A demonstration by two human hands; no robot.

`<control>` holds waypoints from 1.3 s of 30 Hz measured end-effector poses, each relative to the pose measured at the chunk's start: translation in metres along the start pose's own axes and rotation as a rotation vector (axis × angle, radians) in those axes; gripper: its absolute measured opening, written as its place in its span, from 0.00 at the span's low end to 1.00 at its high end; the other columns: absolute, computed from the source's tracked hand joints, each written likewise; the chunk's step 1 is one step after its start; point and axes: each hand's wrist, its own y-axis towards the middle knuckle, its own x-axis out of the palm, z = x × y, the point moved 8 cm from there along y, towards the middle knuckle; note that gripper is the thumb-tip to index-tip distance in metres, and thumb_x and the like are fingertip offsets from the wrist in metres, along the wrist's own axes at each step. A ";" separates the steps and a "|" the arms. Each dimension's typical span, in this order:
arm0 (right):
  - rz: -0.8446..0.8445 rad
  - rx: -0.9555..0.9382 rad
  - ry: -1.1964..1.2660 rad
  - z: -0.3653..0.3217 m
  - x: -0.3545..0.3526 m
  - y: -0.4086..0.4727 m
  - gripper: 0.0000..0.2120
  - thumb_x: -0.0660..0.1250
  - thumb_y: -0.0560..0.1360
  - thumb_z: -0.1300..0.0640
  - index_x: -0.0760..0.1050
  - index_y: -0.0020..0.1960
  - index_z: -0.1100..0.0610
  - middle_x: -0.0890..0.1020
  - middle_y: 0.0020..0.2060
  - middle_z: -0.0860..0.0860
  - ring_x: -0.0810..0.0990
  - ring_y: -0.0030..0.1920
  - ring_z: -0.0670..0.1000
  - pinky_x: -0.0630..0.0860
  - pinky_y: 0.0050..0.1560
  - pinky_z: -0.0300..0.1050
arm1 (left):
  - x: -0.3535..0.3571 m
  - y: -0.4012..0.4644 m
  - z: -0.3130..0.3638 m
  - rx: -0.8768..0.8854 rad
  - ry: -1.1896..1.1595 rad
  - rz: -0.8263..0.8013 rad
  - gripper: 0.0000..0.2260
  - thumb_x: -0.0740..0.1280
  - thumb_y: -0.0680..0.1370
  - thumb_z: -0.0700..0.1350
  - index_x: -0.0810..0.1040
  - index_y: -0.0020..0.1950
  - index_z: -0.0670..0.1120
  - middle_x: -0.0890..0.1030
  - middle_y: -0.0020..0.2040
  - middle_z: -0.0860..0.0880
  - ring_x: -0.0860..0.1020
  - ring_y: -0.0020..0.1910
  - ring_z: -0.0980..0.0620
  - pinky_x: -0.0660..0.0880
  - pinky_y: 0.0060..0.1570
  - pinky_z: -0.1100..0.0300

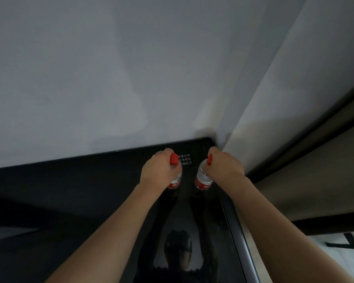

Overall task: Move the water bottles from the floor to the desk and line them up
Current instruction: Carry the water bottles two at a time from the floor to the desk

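While both arms reached forward over a glossy black bench [70, 190], each hand held a small clear water bottle with a red cap and red label. Toward the left, the left hand [157, 170] had its grip curled round the neck of the left bottle [175, 180]. Just beside it, the right bottle [202, 178] was held the same way by the right hand [226, 164]. Both bottles stood near the bench's far right corner, close to a white wall [131, 68] and a small printed sign [185, 159]; whether their bases touched the surface could not be told. To place them well, they probably needed lowering upright, level with each other, before either grip loosened.
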 end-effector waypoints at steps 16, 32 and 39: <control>0.285 -0.749 0.075 -0.163 -0.015 -0.104 0.25 0.62 0.78 0.53 0.63 0.72 0.58 0.66 0.71 0.56 0.65 0.71 0.56 0.64 0.71 0.51 | -0.107 -0.161 -0.084 -0.224 0.191 0.508 0.18 0.62 0.82 0.47 0.72 0.69 0.40 0.75 0.67 0.43 0.74 0.66 0.47 0.71 0.63 0.54; 0.027 -1.214 -0.063 -0.394 0.114 -0.279 0.28 0.64 0.77 0.51 0.60 0.75 0.53 0.64 0.73 0.52 0.64 0.72 0.52 0.65 0.71 0.51 | -0.208 -0.417 -0.264 -0.699 0.176 0.845 0.20 0.62 0.81 0.49 0.71 0.71 0.43 0.72 0.71 0.46 0.71 0.69 0.48 0.69 0.66 0.53; -0.065 -1.315 -0.067 -0.449 0.153 -0.316 0.27 0.63 0.77 0.51 0.60 0.74 0.52 0.64 0.73 0.51 0.65 0.72 0.52 0.65 0.71 0.51 | -0.218 -0.474 -0.316 -0.833 0.169 0.840 0.20 0.61 0.81 0.49 0.71 0.71 0.43 0.72 0.71 0.46 0.71 0.69 0.48 0.71 0.67 0.53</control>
